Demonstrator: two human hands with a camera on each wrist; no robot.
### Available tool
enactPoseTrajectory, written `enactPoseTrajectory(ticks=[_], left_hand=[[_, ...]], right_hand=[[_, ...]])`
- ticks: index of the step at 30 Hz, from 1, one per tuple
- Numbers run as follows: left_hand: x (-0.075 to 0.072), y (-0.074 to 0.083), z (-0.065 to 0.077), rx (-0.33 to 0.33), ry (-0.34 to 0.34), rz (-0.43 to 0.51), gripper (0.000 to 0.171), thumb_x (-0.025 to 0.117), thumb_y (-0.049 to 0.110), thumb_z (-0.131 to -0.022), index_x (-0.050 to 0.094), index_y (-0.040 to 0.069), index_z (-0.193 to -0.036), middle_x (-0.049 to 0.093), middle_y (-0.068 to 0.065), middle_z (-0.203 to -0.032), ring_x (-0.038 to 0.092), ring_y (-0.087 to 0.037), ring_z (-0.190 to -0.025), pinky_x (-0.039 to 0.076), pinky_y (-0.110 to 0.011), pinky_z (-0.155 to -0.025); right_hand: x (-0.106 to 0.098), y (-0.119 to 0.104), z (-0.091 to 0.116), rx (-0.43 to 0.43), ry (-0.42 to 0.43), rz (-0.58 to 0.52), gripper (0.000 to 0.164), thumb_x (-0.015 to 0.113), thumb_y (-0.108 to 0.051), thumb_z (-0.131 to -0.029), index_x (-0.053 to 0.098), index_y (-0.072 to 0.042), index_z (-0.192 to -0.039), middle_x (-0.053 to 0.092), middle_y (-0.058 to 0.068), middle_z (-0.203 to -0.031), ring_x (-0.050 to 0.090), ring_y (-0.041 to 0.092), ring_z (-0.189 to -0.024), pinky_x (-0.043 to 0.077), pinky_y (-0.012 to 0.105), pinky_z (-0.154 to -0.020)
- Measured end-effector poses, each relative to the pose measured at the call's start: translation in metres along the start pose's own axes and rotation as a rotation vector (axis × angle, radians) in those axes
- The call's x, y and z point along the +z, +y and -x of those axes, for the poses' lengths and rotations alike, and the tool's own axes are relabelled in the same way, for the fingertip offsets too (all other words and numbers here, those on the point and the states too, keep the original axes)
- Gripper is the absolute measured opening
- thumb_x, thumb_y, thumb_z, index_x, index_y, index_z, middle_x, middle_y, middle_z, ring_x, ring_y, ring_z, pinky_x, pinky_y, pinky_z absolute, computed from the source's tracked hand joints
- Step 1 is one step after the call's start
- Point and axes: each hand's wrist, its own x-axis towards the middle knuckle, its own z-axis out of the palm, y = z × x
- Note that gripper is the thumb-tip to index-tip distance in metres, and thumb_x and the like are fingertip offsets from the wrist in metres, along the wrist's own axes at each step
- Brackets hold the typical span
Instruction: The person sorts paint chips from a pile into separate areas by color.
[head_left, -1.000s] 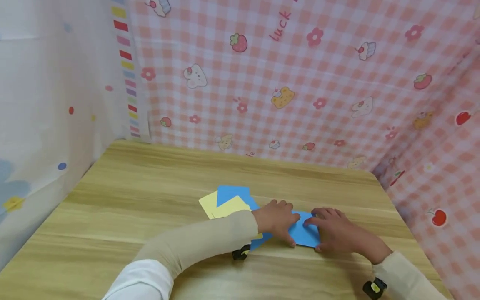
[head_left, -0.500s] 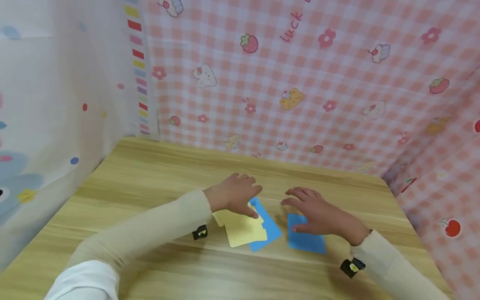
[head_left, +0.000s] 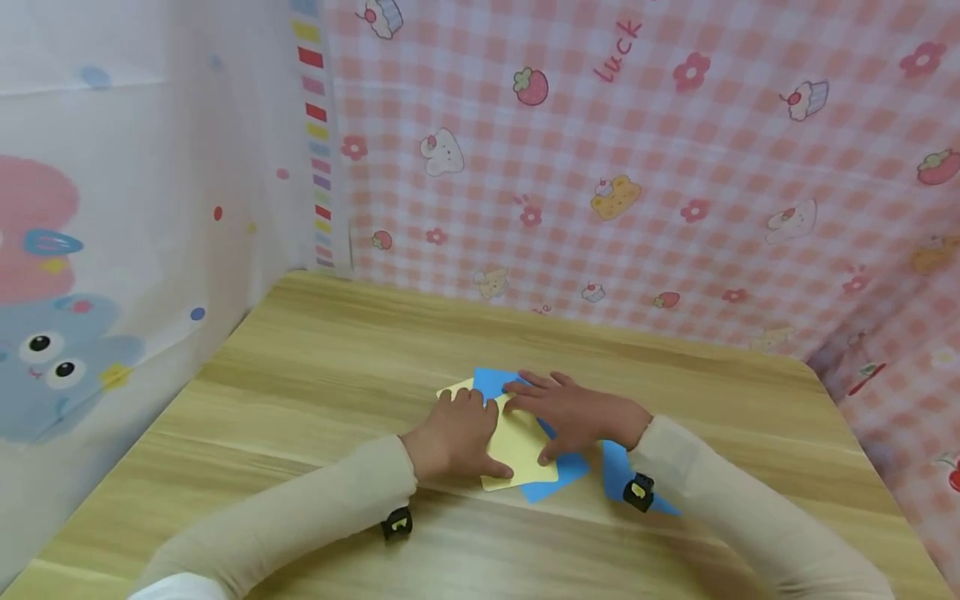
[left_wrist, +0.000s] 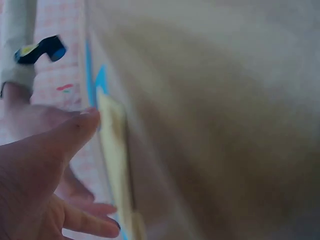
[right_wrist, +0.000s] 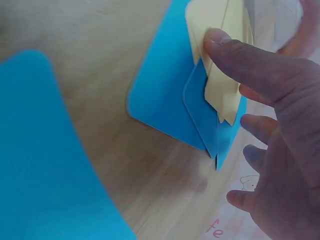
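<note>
Several yellow cards (head_left: pixel 522 450) and blue cards (head_left: pixel 555 486) lie overlapped in a loose pile on the wooden table. At the left side of the pile is my left hand (head_left: pixel 453 437), its thumb near the yellow card's front edge and its fingers spread at the back. My right hand (head_left: pixel 581 417) reaches over the pile's right side with fingers spread. In the right wrist view, its thumb appears over the yellow cards (right_wrist: pixel 225 90); whether it touches them I cannot tell. A separate blue card (head_left: pixel 617 473) lies to the right, partly hidden beneath the right forearm.
The wooden table (head_left: pixel 360 350) extends around the pile. Behind it hangs a pink checked cloth (head_left: pixel 570 150), and a white patterned cloth (head_left: pixel 165 142) hangs at the left. Each wrist carries a small black camera, such as the right wrist camera (head_left: pixel 639 492).
The right hand has left the separate blue card and moved left to the pile. The left hand first went left from that card, then settled at the pile's left side. The head view has turned left.
</note>
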Motion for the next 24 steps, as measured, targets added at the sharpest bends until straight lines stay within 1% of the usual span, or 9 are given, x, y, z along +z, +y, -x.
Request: enactPoseTrajectory(ticks=[4,7,10,12,15,17,19,21,24], left_hand=[[0.012,0.007,-0.002,-0.003,0.035,-0.025,0.090,0.070,0.079,-0.072,0.060,0.003,-0.119,0.062,-0.012,-0.105,0.058,-0.028,-0.099,0.048,-0.045,-0.086],[0.012,0.007,-0.006,0.013,0.054,-0.027,0.085,0.074,0.075,-0.072,0.061,0.005,-0.117,0.061,-0.010,-0.101,0.057,-0.027,-0.094,0.049,-0.043,-0.081],[0.009,0.003,-0.009,0.051,0.049,-0.006,0.081,0.076,0.069,-0.074,0.060,0.006,-0.121,0.061,-0.010,-0.102,0.058,-0.027,-0.094,0.050,-0.043,-0.081],[0.005,-0.005,-0.009,0.089,0.033,0.018,0.080,0.077,0.066,-0.075,0.059,0.006,-0.126,0.061,-0.010,-0.107,0.058,-0.029,-0.100,0.049,-0.046,-0.088],[-0.008,-0.027,-0.006,0.172,0.027,0.082,0.081,0.078,0.060,-0.078,0.056,0.006,-0.133,0.059,-0.014,-0.121,0.057,-0.032,-0.111,0.045,-0.051,-0.100],[-0.021,-0.049,-0.002,0.232,0.043,0.132,0.080,0.080,0.055,-0.079,0.054,0.004,-0.136,0.056,-0.017,-0.132,0.053,-0.035,-0.120,0.042,-0.054,-0.105],[-0.034,-0.074,0.004,0.280,0.065,0.176,0.079,0.083,0.049,-0.079,0.054,0.002,-0.136,0.052,-0.020,-0.139,0.050,-0.037,-0.127,0.041,-0.055,-0.107],[-0.044,-0.097,0.012,0.305,0.074,0.221,0.077,0.086,0.041,-0.078,0.054,0.001,-0.136,0.049,-0.022,-0.143,0.047,-0.040,-0.132,0.039,-0.056,-0.109],[-0.049,-0.126,0.026,0.303,0.047,0.246,0.074,0.089,0.034,-0.077,0.054,0.001,-0.134,0.046,-0.024,-0.147,0.043,-0.042,-0.137,0.038,-0.056,-0.110]], right_hand=[[0.003,0.002,-0.002,-0.008,-0.011,-0.063,0.076,0.086,-0.033,-0.082,0.048,-0.012,-0.144,0.032,0.012,-0.162,0.015,0.037,-0.154,0.016,0.068,-0.115],[0.004,0.001,-0.001,-0.011,0.010,-0.071,0.074,0.086,-0.032,-0.082,0.048,-0.011,-0.143,0.038,0.010,-0.156,0.022,0.034,-0.151,0.018,0.065,-0.116],[0.006,-0.001,0.002,-0.028,0.064,-0.049,0.074,0.086,-0.032,-0.082,0.049,-0.010,-0.142,0.044,0.008,-0.146,0.033,0.032,-0.145,0.023,0.062,-0.115],[0.005,-0.004,0.003,-0.035,0.107,-0.021,0.073,0.085,-0.035,-0.083,0.049,-0.009,-0.140,0.046,0.009,-0.141,0.039,0.031,-0.139,0.026,0.060,-0.114],[0.000,-0.011,0.003,-0.029,0.197,0.046,0.068,0.081,-0.041,-0.085,0.049,-0.010,-0.137,0.047,0.012,-0.140,0.041,0.033,-0.135,0.029,0.060,-0.111],[-0.009,-0.019,-0.001,-0.008,0.263,0.092,0.066,0.077,-0.047,-0.087,0.049,-0.011,-0.136,0.046,0.014,-0.142,0.041,0.035,-0.134,0.029,0.061,-0.110],[-0.020,-0.031,-0.009,0.025,0.326,0.135,0.066,0.073,-0.052,-0.088,0.050,-0.013,-0.135,0.046,0.015,-0.142,0.041,0.036,-0.134,0.028,0.063,-0.110],[-0.030,-0.046,-0.023,0.065,0.362,0.169,0.066,0.070,-0.056,-0.089,0.051,-0.014,-0.136,0.046,0.016,-0.143,0.040,0.036,-0.134,0.026,0.066,-0.110],[-0.036,-0.070,-0.049,0.132,0.350,0.219,0.068,0.065,-0.062,-0.091,0.050,-0.017,-0.140,0.046,0.017,-0.144,0.040,0.037,-0.136,0.023,0.071,-0.110]])
